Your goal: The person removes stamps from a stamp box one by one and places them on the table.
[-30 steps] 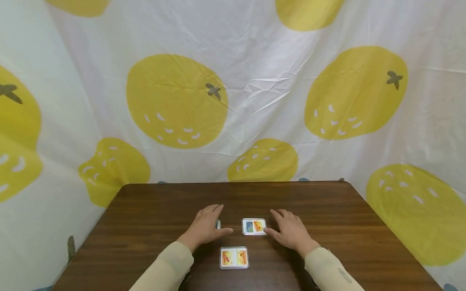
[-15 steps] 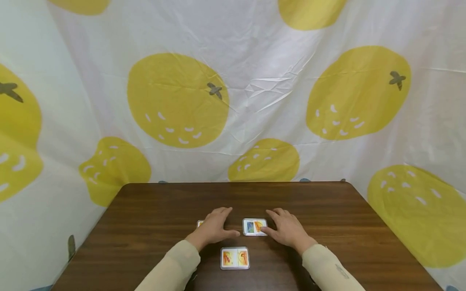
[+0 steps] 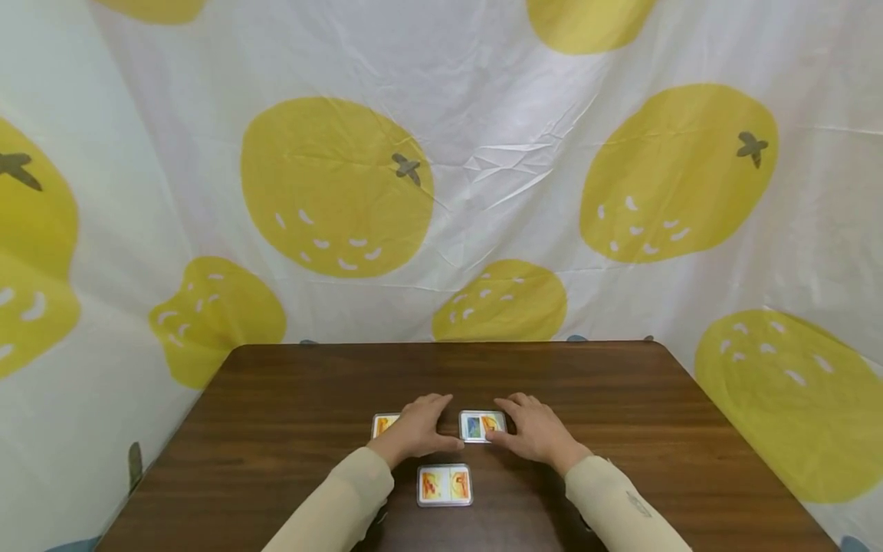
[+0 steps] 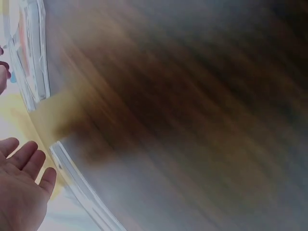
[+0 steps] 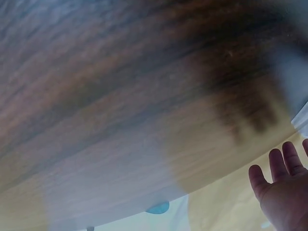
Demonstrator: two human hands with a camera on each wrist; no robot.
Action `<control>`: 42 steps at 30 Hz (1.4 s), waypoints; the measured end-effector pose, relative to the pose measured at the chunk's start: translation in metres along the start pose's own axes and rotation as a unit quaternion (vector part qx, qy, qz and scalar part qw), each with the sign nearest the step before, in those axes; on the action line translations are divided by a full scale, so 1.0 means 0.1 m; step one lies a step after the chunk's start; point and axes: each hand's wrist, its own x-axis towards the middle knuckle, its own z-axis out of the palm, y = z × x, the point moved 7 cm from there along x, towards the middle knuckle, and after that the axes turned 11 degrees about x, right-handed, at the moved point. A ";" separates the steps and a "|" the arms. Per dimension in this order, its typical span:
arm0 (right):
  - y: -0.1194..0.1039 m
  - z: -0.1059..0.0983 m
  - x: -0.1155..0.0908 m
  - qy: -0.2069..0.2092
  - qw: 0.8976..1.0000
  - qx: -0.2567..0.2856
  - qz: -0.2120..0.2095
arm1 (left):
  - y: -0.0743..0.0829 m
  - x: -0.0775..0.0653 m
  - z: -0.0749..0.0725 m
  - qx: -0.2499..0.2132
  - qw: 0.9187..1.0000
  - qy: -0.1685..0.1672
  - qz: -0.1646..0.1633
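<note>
Brown wood-grain table [image 3: 607, 391], white cloth [image 3: 483, 230], yellow fruit print [image 3: 338, 188], cream sleeves [image 3: 617, 498], white cards [image 3: 444, 485] pictured in orange and apparently blue

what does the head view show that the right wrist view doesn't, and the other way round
Only head: the bare left hand, cream cloth sleeves and the printed faces of three rectangular white-and-orange cards in clear cases, one partly behind that hand.

Only right wrist: the palm side of the bare right hand, and a dark finger-shaped reflection or shadow.

Both: the right hand, the brown wood-grain tabletop and the white fabric with yellow fruit prints.
</note>
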 end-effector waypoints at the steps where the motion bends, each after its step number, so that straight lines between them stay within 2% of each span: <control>1: 0.00 0.00 0.00 -0.001 1.000 0.002 -0.001 | 0.01 0.01 0.01 0.005 1.000 0.000 0.003; 10: -0.02 0.04 0.03 -0.008 1.000 0.008 -0.009 | 0.09 0.08 0.05 0.029 0.999 -0.020 0.008; 17: -0.03 0.08 0.08 -0.011 1.000 0.008 -0.002 | 0.11 0.12 0.07 0.058 0.998 -0.015 0.021; 28: -0.10 0.17 0.13 -0.034 0.999 -0.008 -0.010 | 0.09 0.15 0.12 0.082 0.996 -0.017 0.021; 42: -0.12 0.20 0.15 -0.043 0.998 -0.025 -0.029 | 0.08 0.14 0.12 0.072 0.997 -0.025 0.017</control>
